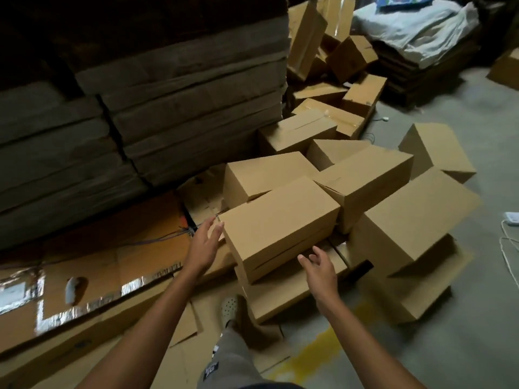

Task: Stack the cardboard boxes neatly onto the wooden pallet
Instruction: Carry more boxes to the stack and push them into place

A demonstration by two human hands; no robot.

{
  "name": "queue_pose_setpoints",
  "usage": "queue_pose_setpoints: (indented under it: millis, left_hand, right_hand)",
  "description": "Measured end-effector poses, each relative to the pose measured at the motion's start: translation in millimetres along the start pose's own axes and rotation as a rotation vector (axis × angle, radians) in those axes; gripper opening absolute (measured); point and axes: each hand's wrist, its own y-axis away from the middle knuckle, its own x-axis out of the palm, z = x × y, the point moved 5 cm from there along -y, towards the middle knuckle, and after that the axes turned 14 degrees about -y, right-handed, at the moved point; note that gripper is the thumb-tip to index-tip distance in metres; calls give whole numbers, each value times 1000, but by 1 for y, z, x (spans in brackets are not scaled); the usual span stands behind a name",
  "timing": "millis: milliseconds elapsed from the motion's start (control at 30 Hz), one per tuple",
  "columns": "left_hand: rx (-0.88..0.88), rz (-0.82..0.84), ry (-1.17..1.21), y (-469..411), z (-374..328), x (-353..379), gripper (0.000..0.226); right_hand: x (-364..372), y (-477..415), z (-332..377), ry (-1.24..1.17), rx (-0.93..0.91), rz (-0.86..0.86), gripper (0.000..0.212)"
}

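Note:
A closed brown cardboard box lies tilted on top of a loose heap of similar boxes in the middle of the view. My left hand is at its left end, fingers spread, fingertips touching or nearly touching the corner. My right hand hovers just off the box's near right corner, fingers apart and holding nothing. More boxes lie jumbled behind and to the right. No wooden pallet is visible; flattened cardboard covers the floor under the heap.
A tall wall of bundled flat cardboard stands at the left. Flattened sheets with silver tape lie at the lower left. My foot in a white shoe is beside the heap. Bare concrete floor with a yellow mark and white cables lies at the right.

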Motion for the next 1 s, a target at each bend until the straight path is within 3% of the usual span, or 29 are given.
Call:
queue_pose_setpoints:
  millis: [300, 467, 533, 733, 833, 1000]
  left_hand:
    - [-70, 312, 44, -195, 32, 12, 55]
    - [-434, 396, 311, -268, 65, 43, 56]
    - [-494, 405, 348, -293, 77, 57, 58]
    - [-413, 432, 178, -342, 110, 117, 64]
    - [-397, 482, 75, -351, 126, 146, 63]
    - [-432, 569, 81, -346, 144, 180, 62]
  right_hand:
    - [88, -92, -17, -212, 297, -275, 61]
    - [120, -129, -53, -227, 415, -344, 62]
    - [129, -146, -67, -226, 446, -359, 61]
    - [150, -198, -130, -191, 525, -321, 48]
    - [163, -216, -159, -200, 591, -273, 24]
    - [194, -218, -179, -440, 733, -269, 17]
